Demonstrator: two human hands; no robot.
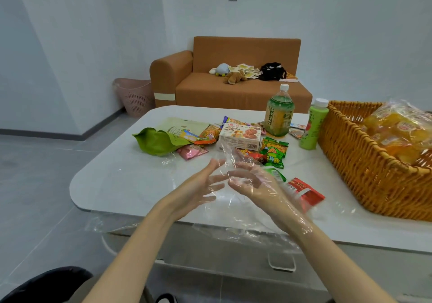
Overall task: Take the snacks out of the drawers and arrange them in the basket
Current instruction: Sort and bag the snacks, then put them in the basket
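Noted both hands raised over the white table, gripping nothing: right hand sheathed in a crinkled clear glove, left hand splayed against its film. Logged glossy flat snack packets just beyond the fingertips; red sachet beside the right hand, pointing toward the woven wicker basket at right.

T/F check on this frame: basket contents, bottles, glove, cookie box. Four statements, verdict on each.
1. The wicker basket holds yellow packets. True.
2. Both bottles lie on their sides. False: the big bottle and the green bottle stand upright.
3. The right hand wears a clear plastic glove. True.
4. The cookie box is inside the basket. False: it lies on the table.
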